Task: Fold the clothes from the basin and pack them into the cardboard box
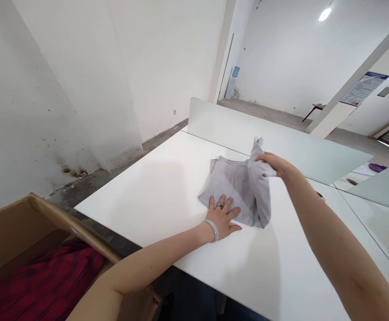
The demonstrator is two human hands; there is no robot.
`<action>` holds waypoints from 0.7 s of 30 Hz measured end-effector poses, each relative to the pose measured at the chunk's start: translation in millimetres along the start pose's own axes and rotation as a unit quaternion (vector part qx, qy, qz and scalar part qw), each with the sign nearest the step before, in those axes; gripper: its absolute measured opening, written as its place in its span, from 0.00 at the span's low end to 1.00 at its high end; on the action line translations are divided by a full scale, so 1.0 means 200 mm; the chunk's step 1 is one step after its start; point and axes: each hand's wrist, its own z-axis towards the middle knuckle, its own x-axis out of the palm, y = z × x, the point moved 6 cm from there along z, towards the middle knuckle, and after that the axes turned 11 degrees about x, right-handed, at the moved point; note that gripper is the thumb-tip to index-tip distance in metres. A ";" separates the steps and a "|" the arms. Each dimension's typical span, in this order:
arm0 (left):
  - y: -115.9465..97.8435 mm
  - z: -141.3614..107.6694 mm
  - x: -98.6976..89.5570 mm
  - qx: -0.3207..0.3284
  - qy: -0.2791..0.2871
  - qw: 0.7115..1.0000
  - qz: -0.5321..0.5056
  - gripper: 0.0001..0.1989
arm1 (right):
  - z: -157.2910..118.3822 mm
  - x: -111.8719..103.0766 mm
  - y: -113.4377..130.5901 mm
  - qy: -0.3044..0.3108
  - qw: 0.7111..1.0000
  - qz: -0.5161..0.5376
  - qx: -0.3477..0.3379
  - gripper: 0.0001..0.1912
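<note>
A light grey piece of cloth (pixel 229 178), partly folded, lies on the white table (pixel 141 196); what kind of garment it is I cannot make out. My left hand (pixel 223 217) rests flat with fingers spread, its fingertips on the cloth's near left edge. A ring and a pale bangle are on that hand and wrist. At the right side, my right hand (pixel 272 162) grips a bunched part of the same cloth and holds it raised above the table.
At the lower left stands an open cardboard box (pixel 37 209) with red plaid fabric (pixel 54 281) inside. A frosted divider (pixel 264 138) runs along the table's far edge. A purple item (pixel 377 167) lies on a surface beyond it. A wall (pixel 80 80) rises on the left.
</note>
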 end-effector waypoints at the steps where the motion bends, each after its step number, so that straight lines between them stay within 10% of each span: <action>1: 0.00 0.00 0.00 0.001 -0.007 1.000 -0.003 0.34 | 0.02 0.10 0.03 0.008 1.000 -0.009 0.002 0.11; 8: -0.01 -0.02 -0.02 0.002 -0.029 0.999 -0.017 0.35 | 0.05 0.67 0.05 0.059 0.992 -0.106 0.030 0.07; 17: -0.02 -0.03 -0.04 0.006 -0.020 1.000 -0.015 0.34 | 0.11 0.73 0.02 0.062 0.985 -0.161 -0.016 0.26; 21: -0.03 -0.12 -0.12 0.044 -0.005 0.999 0.029 0.29 | 0.04 0.69 0.00 -0.003 0.950 -0.256 -0.180 0.21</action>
